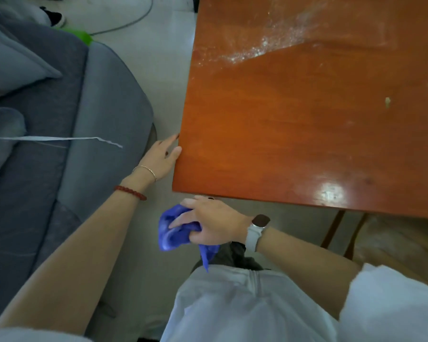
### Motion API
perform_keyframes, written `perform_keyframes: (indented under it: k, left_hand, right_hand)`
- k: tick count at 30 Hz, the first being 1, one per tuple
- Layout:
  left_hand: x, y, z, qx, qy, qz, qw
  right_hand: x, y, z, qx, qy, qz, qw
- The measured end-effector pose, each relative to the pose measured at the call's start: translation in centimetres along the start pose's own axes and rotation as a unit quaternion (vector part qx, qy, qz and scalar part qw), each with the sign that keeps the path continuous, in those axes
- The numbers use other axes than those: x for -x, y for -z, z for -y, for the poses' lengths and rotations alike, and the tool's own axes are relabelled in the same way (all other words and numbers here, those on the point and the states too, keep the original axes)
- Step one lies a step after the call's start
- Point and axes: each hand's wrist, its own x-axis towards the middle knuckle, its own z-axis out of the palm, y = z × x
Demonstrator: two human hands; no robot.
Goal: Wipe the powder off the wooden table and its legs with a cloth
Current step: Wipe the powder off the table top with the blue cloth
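Right hand [210, 219] grips the blue cloth [173, 230] at six o'clock below the bench [294, 134], left hand [162, 156] spread flat against its nine o'clock edge, powder [257, 49] at twelve

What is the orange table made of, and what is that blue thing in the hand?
The table looks like wood with a shiny varnish: faint grain shows, and a bright light glare sits near its front edge. It could be a wood veneer. The blue cloth, gripped by the right hand, looks like soft fabric, since it bunches and folds. The white powder looks fine and dusty.
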Motion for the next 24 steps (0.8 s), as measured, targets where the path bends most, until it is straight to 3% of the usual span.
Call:
perform_keyframes:
  k: [4,7,10,20,24]
  left_hand:
    - [1.4,-0.6,-1.7,0.014,0.016,-0.052,0.998]
    - [1.6,-1.2,-4.4,0.051,0.042,-0.098,0.993]
    - [0.4,-1.8,-7.0,0.062,0.058,-0.136,0.987]
    - [-11.3,1.5,-13.6,-0.064,0.083,-0.147,0.984]
    - [-16.5,2.3,-17.1,-0.142,0.023,-0.124,0.982]
  right_hand:
    - [3.4,2.5,-1.6,-0.124,-0.119,-0.179,0.969]
    - [6.1,6.5,-3.8,-0.146,-0.207,-0.326,0.911]
    - [7.3,10.0,-6.3,-0.155,-0.284,-0.422,0.847]
    - [6.8,20.3,-16.7,-0.079,-0.442,-0.576,0.683]
    - [7.3,23.8,-20.5,-0.046,-0.487,-0.571,0.659]
